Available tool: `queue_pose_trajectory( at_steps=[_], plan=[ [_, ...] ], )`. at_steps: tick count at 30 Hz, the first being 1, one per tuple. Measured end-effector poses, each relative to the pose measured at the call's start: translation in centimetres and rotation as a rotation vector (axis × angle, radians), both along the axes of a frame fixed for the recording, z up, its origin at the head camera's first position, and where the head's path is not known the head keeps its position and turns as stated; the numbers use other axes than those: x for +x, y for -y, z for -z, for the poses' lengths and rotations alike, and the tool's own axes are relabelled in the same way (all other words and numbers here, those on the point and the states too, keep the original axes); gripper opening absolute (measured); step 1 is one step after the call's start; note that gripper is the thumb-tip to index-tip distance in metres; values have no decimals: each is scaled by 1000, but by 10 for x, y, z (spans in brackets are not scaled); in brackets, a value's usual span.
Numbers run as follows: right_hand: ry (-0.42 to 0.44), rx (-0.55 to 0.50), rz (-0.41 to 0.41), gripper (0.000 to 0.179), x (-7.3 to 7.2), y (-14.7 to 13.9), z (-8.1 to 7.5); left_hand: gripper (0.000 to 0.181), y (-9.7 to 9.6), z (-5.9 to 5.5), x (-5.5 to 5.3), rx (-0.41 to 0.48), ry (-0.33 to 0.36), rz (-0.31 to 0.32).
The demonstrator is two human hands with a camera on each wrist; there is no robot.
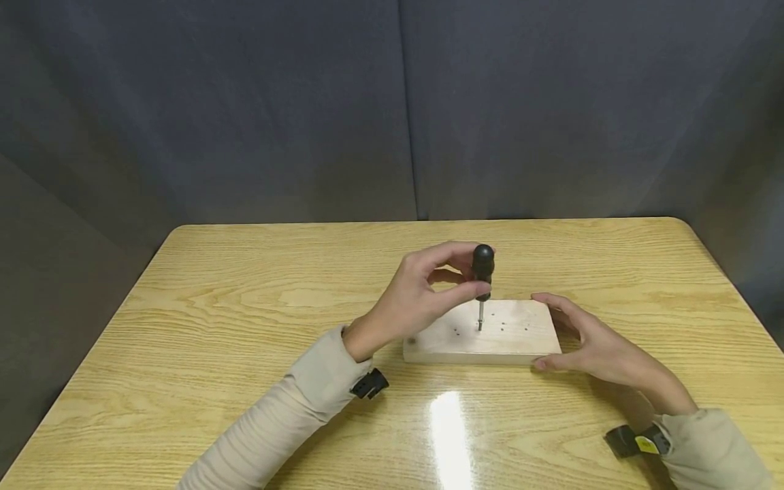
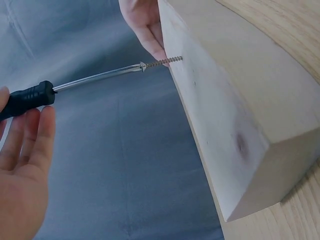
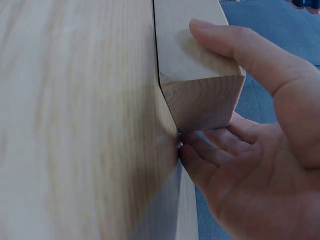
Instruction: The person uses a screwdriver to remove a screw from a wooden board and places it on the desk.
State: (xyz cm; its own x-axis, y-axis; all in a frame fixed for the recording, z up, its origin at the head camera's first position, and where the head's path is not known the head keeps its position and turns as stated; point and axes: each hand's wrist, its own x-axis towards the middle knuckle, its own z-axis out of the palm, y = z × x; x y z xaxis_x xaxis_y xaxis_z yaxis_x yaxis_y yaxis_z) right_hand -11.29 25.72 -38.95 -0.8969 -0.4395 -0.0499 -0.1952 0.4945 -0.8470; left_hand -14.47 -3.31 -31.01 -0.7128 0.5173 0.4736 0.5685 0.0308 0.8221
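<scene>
Head view: the left hand (image 1: 416,292) pinches an upright screwdriver (image 1: 483,257) over the block (image 1: 490,344), at four o'clock from centre; the right hand (image 1: 603,350) grips its three-o'clock end. Left wrist view alone reveals the screw's (image 2: 165,61) thread, tip at the wood. Right wrist view: thumb (image 3: 235,42) against one side.

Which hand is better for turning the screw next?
Probably the left hand: it holds the screwdriver, whose tip meets the screw. The right hand grips the wooden block at one end.

Dark blue-grey fabric (image 1: 245,122), split by a vertical seam (image 1: 407,122), backs a wood-grain table (image 1: 245,292) bearing a bright glare streak (image 1: 450,435).
</scene>
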Motion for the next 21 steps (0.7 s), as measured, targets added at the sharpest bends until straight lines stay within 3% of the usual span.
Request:
queue_pose_trajectory(
  at_steps=[21],
  plan=[
    [1,5,-2,96,0,0,1,36,1,0,-1,63,-22,-10]
  ],
)
